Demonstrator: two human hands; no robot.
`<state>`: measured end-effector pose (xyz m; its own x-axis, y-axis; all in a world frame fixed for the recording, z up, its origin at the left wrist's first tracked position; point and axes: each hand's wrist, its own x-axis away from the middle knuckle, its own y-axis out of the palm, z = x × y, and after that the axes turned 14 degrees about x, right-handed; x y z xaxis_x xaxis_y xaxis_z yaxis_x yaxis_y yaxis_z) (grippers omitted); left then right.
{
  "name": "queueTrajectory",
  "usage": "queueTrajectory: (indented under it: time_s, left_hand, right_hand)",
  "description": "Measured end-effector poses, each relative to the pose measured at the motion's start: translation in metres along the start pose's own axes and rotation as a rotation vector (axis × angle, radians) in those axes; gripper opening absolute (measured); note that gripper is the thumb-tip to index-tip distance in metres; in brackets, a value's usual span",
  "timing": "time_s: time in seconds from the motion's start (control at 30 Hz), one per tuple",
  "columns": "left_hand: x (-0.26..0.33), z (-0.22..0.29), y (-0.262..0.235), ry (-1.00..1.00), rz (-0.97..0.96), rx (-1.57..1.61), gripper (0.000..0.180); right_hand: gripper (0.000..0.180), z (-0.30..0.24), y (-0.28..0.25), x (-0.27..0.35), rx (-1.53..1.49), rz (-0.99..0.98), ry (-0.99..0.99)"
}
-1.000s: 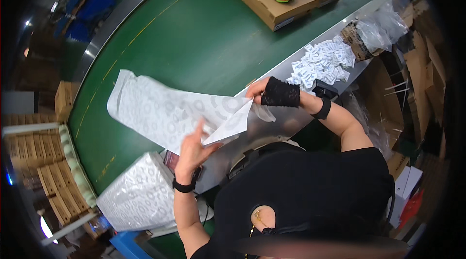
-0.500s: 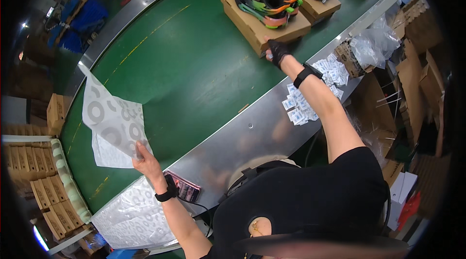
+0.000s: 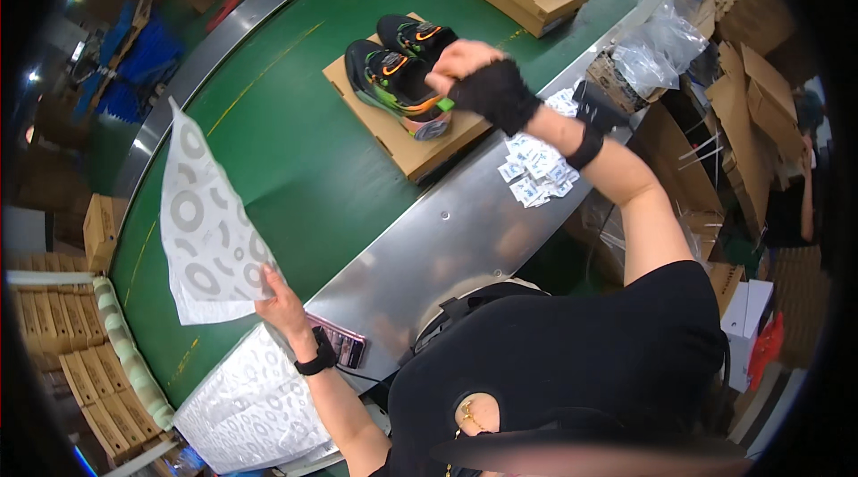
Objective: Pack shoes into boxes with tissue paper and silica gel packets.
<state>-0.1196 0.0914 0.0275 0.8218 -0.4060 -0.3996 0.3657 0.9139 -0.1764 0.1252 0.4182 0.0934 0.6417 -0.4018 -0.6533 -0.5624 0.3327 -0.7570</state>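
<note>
On the green belt [image 3: 295, 137], two black sneakers [image 3: 398, 75] on one cardboard box [image 3: 420, 142] are gripped by the gloved right hand [image 3: 478, 79]; one ring-printed white sheet [image 3: 206, 227] is pinched by the left hand [image 3: 281, 303].

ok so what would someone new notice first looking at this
Probably the pair of black sneakers with orange and green accents on a flat cardboard box on the green conveyor belt, with the gloved right hand gripping one shoe's heel. At left, the left hand holds up a white sheet of patterned tissue paper.
</note>
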Motion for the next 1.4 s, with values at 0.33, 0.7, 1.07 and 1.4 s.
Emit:
queueTrajectory:
  time_s: [0.33,0.7,1.07,1.4]
  left_hand:
    - [0.028,0.009,-0.014,-0.069,0.008,0.106,0.022]
    - [0.022,0.012,-0.014,-0.050,0.041,0.078,0.021]
    - [0.028,0.001,0.029,0.031,-0.171,-0.022,0.025]
    - [0.012,-0.011,0.060,-0.065,-0.215,-0.006,0.028]
  right_hand:
    - [0.038,0.004,0.033,-0.051,0.164,-0.803,0.145]
    - [0.030,-0.020,-0.038,-0.037,-0.378,-0.829,-0.138]
    - [0.014,-0.123,0.018,0.123,-0.171,-0.696,-0.682]
    - [0.047,-0.057,0.086,0.070,-0.105,-0.326,-0.309]
